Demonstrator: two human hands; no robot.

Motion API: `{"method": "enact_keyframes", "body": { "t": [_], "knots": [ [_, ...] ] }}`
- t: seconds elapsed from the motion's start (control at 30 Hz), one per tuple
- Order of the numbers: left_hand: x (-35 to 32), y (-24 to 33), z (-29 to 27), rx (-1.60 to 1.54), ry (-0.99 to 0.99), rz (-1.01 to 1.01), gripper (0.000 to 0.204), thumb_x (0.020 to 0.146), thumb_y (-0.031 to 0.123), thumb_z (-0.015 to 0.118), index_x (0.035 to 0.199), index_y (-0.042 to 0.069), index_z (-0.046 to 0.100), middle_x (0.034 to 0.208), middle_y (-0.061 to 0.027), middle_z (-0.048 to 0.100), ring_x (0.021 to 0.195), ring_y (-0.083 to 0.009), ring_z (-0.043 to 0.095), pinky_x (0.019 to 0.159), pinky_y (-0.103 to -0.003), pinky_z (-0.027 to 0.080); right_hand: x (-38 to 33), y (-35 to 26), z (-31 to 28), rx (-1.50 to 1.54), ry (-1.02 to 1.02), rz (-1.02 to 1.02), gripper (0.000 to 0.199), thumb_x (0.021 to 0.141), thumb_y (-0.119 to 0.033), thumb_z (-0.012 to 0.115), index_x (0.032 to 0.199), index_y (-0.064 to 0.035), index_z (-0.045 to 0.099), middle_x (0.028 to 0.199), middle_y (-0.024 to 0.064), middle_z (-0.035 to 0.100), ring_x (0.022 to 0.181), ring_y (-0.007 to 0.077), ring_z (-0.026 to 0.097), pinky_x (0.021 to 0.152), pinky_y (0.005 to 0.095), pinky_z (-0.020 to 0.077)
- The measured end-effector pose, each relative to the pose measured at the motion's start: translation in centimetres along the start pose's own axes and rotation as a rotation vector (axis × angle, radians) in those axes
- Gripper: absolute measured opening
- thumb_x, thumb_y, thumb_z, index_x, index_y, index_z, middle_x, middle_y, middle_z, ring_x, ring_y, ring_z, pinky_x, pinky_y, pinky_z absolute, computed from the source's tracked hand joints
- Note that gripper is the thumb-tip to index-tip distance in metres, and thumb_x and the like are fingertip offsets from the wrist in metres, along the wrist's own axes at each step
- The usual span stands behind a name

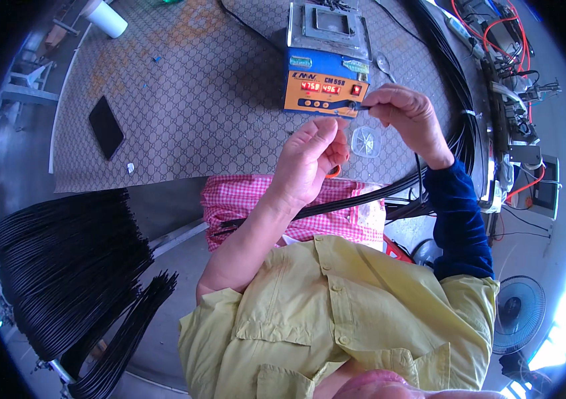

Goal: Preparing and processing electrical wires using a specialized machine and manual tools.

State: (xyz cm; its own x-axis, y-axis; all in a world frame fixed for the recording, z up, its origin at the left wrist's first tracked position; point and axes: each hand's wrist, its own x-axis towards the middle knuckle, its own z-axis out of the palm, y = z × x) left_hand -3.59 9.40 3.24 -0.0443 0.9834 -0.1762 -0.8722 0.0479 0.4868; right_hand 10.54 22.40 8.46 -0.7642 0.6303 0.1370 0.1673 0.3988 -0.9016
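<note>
My right hand [406, 116] pinches the end of a black cable [363, 108] between thumb and fingertips, just in front of a blue and orange box [323, 90] with red lit digits and a metal tray on top. Close by on the left, my left hand [311, 151] has its thumb and forefinger pressed together. Whatever lies between those fingertips is too small to make out. Below the box, a clear plastic dish [365, 143] with small bits in it sits between my hands. An orange handle loop [334, 171] shows partly behind my left fingers.
A thick bundle of black cables [452, 60] runs down the table's right side, and more cables lie across my lap. Many black cables [63, 259] hang at the left. A dark phone [106, 128] and white cylinder [106, 18] are on the table. A fan [519, 312] stands lower right.
</note>
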Motion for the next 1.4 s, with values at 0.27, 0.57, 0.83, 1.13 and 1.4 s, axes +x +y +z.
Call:
{"method": "enact_keyframes", "body": {
  "t": [0.27, 0.57, 0.83, 1.13, 1.4],
  "knots": [
    [-1.4, -0.8, -1.8, 0.195, 0.178, -0.015, 0.014, 0.085, 0.014, 0.05, 0.092, 0.002, 0.053, 0.073, -0.0008, 0.052, 0.062, -0.0066, 0.047, 0.057, -0.018, 0.037, 7.4, 0.2, -3.4, -0.603, 0.035, -0.319, 0.011, 0.073, -0.004, 0.059, 0.083, -0.001, 0.061, 0.071, 0.0082, 0.057, 0.066, 0.0194, 0.058, 0.059, 0.0272, 0.0448],
    [-2.1, -1.9, -4.7, 0.206, 0.279, -0.066, 0.013, 0.085, 0.014, 0.052, 0.091, 0.003, 0.054, 0.073, 0.0002, 0.052, 0.062, -0.006, 0.045, 0.06, -0.019, 0.037, 12.9, 3.0, -5.1, -0.897, -0.038, -0.342, 0.009, 0.075, -0.006, 0.056, 0.082, -0.0019, 0.061, 0.072, 0.0093, 0.055, 0.07, 0.0232, 0.056, 0.064, 0.0311, 0.0446],
    [-2.0, -1.6, -5.2, 0.172, 0.287, -0.087, 0.012, 0.084, 0.015, 0.053, 0.09, 0.004, 0.056, 0.075, 0.0003, 0.053, 0.063, -0.0059, 0.045, 0.062, -0.019, 0.039, 14.3, 4.4, -5.0, -1.02, -0.094, -0.344, 0.01, 0.075, -0.007, 0.056, 0.082, -0.0023, 0.061, 0.074, 0.0094, 0.055, 0.072, 0.0242, 0.056, 0.066, 0.031, 0.0447],
    [-1.8, -1.6, -5.2, 0.164, 0.293, -0.086, 0.012, 0.084, 0.015, 0.053, 0.09, 0.005, 0.056, 0.075, 0.0008, 0.054, 0.064, -0.0059, 0.045, 0.063, -0.019, 0.039, 14.4, 4.6, -4.6, -1.035, -0.091, -0.331, 0.008, 0.076, -0.006, 0.055, 0.08, -0.0021, 0.061, 0.076, 0.0088, 0.056, 0.073, 0.0233, 0.056, 0.068, 0.0302, 0.0453],
    [-1.7, -1.7, -5.3, 0.167, 0.282, -0.077, 0.012, 0.084, 0.014, 0.052, 0.091, 0.005, 0.056, 0.074, 0.0005, 0.054, 0.063, -0.0059, 0.045, 0.063, -0.019, 0.039, 14.5, 4.5, -4.5, -1.057, -0.092, -0.315, 0.009, 0.077, -0.006, 0.055, 0.081, -0.0028, 0.062, 0.076, 0.0088, 0.056, 0.074, 0.0231, 0.056, 0.068, 0.0297, 0.0454]
  ]
}}
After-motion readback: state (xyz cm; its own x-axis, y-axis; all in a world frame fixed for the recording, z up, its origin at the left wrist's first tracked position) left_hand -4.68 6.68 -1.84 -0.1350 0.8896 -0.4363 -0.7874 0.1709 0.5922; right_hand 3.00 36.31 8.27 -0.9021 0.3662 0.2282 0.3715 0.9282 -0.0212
